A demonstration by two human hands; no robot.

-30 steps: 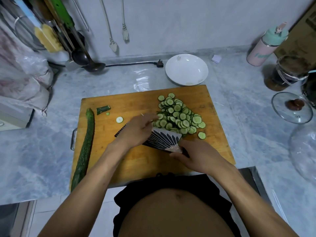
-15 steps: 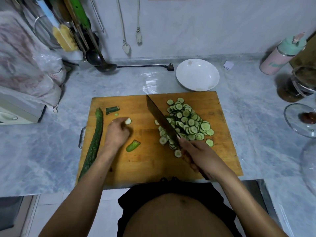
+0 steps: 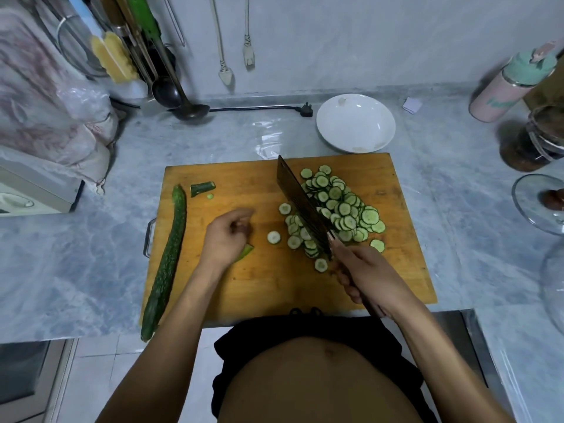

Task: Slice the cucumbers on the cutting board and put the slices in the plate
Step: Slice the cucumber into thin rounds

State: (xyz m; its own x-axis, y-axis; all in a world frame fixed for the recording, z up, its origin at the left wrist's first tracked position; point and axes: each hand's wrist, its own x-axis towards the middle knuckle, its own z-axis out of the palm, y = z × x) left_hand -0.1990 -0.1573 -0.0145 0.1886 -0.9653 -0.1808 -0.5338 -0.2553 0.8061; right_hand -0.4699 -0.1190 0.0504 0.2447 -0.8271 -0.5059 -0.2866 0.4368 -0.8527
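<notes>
Right hand (image 3: pixel 370 277) clamps the dark cleaver (image 3: pixel 300 206); left hand (image 3: pixel 225 238), fingers loosely curled, empty; thin wet green cucumber slices (image 3: pixel 338 209) look slippery, best scooped on the blade

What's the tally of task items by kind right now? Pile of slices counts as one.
Whole cucumber: 1
Cucumber end pieces: 2
Slice pile: 1
Knife: 1, gripped by the right hand
Cutting board: 1
White plate: 1, no slices in it yet
Total: 7
</notes>
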